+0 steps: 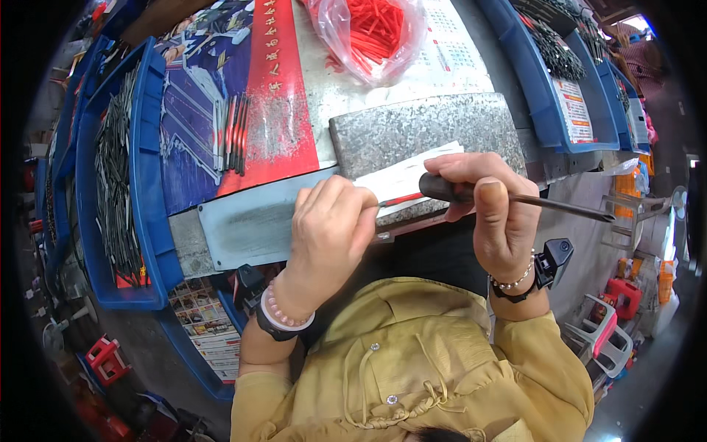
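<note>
My right hand (490, 214) grips a thin dark metal rod with a black handle (445, 188), the rod's tip pointing right at about (607, 216). My left hand (328, 228) pinches a slim red sleeve (398, 200) that runs toward the black handle's left end. Both hands hover over a grey stone block (412, 129) with a white paper sheet (394, 177) on it.
A clear bag of red sleeves (372, 29) lies at the top. Several finished red-and-grey pieces (230, 132) rest on a printed poster. Blue bins (151, 221) of dark metal rods (114, 177) stand at left, more blue bins (549, 81) at right. A grey metal plate (250, 225) is by my left hand.
</note>
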`<action>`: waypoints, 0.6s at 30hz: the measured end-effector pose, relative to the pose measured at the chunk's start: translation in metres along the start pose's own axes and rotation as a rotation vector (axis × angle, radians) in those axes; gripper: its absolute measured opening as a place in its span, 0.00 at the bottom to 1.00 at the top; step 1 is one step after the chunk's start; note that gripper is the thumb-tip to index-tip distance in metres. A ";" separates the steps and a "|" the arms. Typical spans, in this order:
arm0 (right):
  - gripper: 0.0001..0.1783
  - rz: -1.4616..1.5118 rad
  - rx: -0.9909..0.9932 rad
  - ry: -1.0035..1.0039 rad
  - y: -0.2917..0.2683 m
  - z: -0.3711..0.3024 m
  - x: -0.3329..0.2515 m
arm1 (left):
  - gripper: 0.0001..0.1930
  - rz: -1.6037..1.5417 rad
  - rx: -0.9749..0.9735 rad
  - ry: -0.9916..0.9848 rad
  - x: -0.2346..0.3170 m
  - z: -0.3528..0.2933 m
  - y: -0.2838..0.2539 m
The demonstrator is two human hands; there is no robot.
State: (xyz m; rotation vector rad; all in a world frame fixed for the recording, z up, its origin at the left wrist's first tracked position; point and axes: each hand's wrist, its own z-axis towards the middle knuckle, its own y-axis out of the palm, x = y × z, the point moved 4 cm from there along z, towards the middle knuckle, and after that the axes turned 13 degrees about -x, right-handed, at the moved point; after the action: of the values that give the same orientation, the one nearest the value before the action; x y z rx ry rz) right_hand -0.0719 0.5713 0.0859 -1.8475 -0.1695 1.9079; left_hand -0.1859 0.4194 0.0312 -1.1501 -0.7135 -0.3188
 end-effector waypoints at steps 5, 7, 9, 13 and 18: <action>0.37 0.022 0.054 -0.001 -0.007 -0.013 -0.012 | 0.08 0.011 -0.035 -0.001 -0.001 0.001 -0.001; 0.41 0.004 0.092 0.029 -0.008 -0.019 -0.018 | 0.08 0.012 -0.035 -0.004 0.001 0.001 -0.001; 0.44 0.020 0.081 0.026 -0.005 -0.019 -0.025 | 0.08 0.007 -0.026 -0.004 0.002 0.001 -0.001; 0.24 -0.071 0.035 -0.264 0.011 0.004 -0.029 | 0.07 0.016 -0.031 -0.018 0.001 0.001 -0.002; 0.13 -0.236 -0.189 -0.021 0.022 0.020 -0.012 | 0.07 0.009 -0.030 0.010 0.000 0.001 -0.001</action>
State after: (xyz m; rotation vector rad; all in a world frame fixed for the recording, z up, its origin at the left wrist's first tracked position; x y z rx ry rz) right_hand -0.0970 0.5513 0.0896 -1.8335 -0.5663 1.7984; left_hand -0.1873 0.4199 0.0322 -1.1790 -0.6970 -0.3284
